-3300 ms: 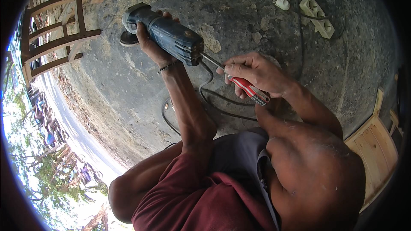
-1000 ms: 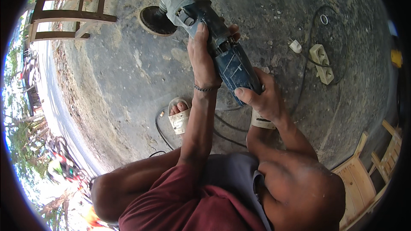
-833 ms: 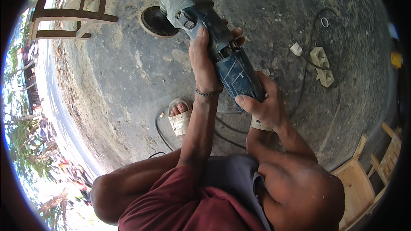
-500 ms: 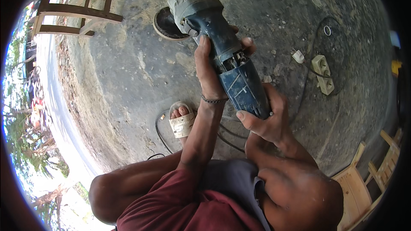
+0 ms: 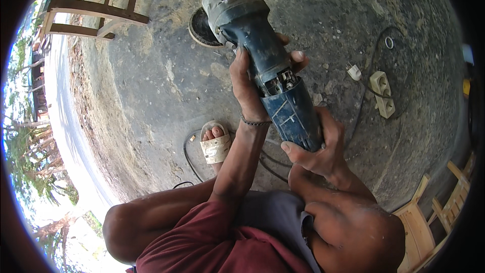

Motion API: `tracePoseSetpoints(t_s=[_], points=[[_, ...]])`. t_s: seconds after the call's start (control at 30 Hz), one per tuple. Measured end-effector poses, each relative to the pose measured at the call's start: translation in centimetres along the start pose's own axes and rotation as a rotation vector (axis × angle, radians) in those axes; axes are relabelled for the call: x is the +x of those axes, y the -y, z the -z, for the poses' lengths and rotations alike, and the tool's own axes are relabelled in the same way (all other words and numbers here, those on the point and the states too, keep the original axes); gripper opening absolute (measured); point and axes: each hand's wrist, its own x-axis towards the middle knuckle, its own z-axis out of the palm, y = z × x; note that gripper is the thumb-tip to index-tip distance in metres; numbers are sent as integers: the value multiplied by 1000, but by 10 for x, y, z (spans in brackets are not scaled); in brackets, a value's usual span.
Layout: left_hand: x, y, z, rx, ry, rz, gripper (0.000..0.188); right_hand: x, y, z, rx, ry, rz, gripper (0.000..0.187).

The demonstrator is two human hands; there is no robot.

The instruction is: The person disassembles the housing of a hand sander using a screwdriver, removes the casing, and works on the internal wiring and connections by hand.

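The grinder is being grasped by left hand and right hand — its eleven-o'clock disc being partly hidden — above stained concrete.

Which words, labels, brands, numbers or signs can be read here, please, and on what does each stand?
Sandal strap: a worn, letter-like mark, which I leave uncopied.
Angle grinder: pale lines on its blue rear cover, but no readable lettering.
Socket strip: any lettering is too small to read.
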Motion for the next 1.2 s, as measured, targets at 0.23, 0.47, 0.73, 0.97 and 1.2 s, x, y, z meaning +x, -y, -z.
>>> tracePoseSetpoints(t_s=[0.23, 0.47, 0.73, 0.97, 1.2], points=[[6, -9, -1, 152, -3, -59, 61, -9, -9, -1, 42, 29, -35, 53], [13, -28, -10, 379, -128, -104, 63, -18, -36, -3, 240, 195, -204, 55], [13, -37, -8, 302, -184, -96, 67, -36, -48, 1, 459, 242, -232, 65], [19, -40, 7, 336, -203, -143, 63, -48, -53, 3, 497, 171, -349, 61], [18, -39, 9, 424, -184, -97, 62, -50, -54, 8, 495, 162, -409, 60]])
